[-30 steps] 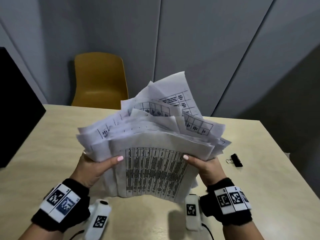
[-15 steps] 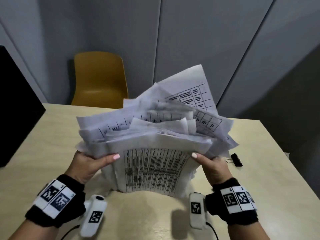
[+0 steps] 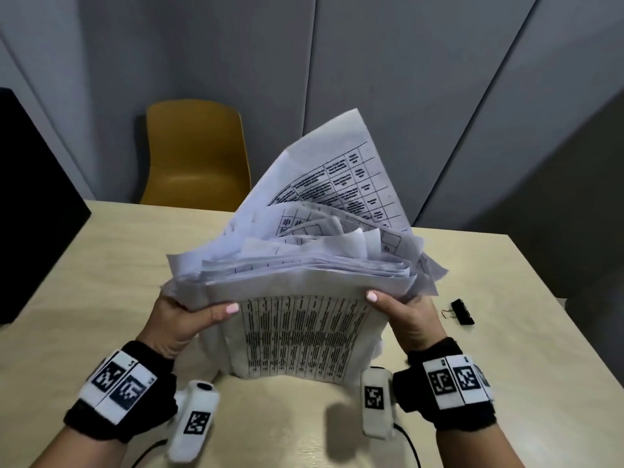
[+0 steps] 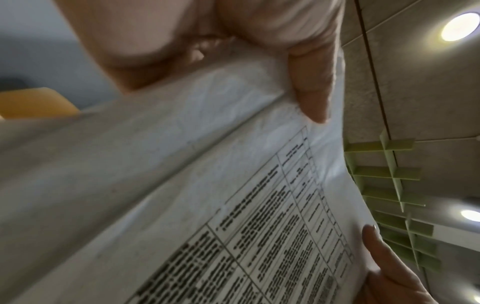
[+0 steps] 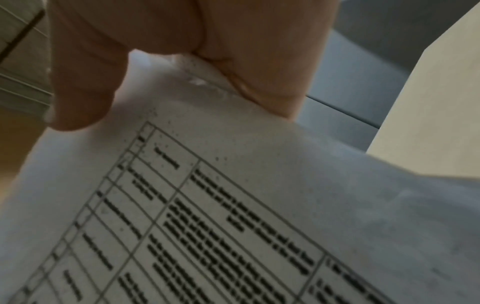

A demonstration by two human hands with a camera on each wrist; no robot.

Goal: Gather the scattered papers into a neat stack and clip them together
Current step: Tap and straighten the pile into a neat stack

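A thick, uneven bundle of printed papers (image 3: 304,332) stands on its lower edge on the table, upper sheets fanning up and back. My left hand (image 3: 189,319) grips its left side, thumb across the front sheet. My right hand (image 3: 401,315) grips the right side the same way. The left wrist view shows the front sheet (image 4: 233,205) under my left thumb (image 4: 311,92); the right wrist view shows the table-printed sheet (image 5: 233,205) under my right thumb (image 5: 85,98). A black binder clip (image 3: 462,311) lies on the table, right of my right hand.
The pale wooden table (image 3: 84,315) has its far edge near a yellow chair (image 3: 196,157). A black panel (image 3: 30,204) stands at the table's left side. Grey wall panels lie behind. The table's right edge (image 3: 574,315) runs close to the clip.
The bundle has been squeezed narrower and stands more upright, with the rear sheets fanning higher. Both hands have drawn closer together. The clip has not moved.
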